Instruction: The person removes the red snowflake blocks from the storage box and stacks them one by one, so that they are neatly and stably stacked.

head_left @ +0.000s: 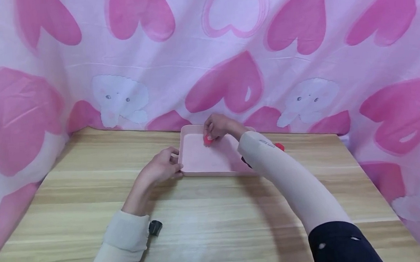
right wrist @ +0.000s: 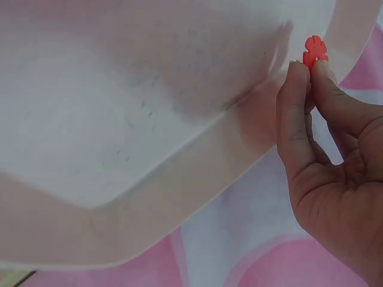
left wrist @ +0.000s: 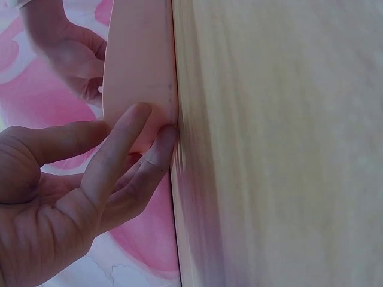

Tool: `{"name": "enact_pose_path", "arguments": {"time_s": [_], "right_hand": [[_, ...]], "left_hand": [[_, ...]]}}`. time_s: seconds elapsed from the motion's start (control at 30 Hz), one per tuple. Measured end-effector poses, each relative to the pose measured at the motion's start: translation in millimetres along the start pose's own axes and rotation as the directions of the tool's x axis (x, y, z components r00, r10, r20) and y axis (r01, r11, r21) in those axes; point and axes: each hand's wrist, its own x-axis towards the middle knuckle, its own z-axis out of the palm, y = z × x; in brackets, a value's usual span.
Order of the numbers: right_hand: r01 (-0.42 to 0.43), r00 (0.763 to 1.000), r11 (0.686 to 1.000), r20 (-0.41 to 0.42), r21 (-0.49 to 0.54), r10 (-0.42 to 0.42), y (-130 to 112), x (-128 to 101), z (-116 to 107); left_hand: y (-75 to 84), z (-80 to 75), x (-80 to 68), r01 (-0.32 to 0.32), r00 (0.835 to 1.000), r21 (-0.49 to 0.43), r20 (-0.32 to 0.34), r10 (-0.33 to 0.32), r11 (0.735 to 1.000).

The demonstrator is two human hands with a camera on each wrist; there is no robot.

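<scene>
Right hand (head_left: 217, 126) pinches a small red piece (right wrist: 315, 51) above the pink tray (head_left: 197, 163), near its far rim. Left hand (head_left: 160, 168), fingers straight, steadies the tray's near-left corner. Judged step: placing the piece; next calls for lowering and releasing. The tray floor is bare, and the counter (head_left: 214, 224) lies open nearward of the tray.
</scene>
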Motion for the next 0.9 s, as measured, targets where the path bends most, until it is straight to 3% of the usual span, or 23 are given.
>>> {"name": "enact_pose_path", "arguments": {"time_s": [0.2,0.47,0.67,0.9], "right_hand": [[-0.041,0.999,0.999,-0.029,-0.033,0.041,7,-12,-11],[-0.083,0.995,0.997,-0.062,-0.005,0.082,26,-30,-26],[-0.073,0.991,0.997,-0.113,0.024,0.075,48,-50,-43],[-0.141,0.98,0.987,-0.134,0.073,0.15,83,-73,-64]], "left_hand": [[-1.4,-1.0,-2.1,-0.01,1.0,0.008,0.003,0.01,1.0],[0.1,-3.2,-5.3,-0.014,1.0,0.005,0.013,0.014,1.0],[0.6,-1.6,-5.7,-0.021,1.0,-0.004,0.02,0.021,1.0],[-1.0,-1.0,-3.2,-0.04,0.999,0.019,0.028,0.039,0.999]]}}
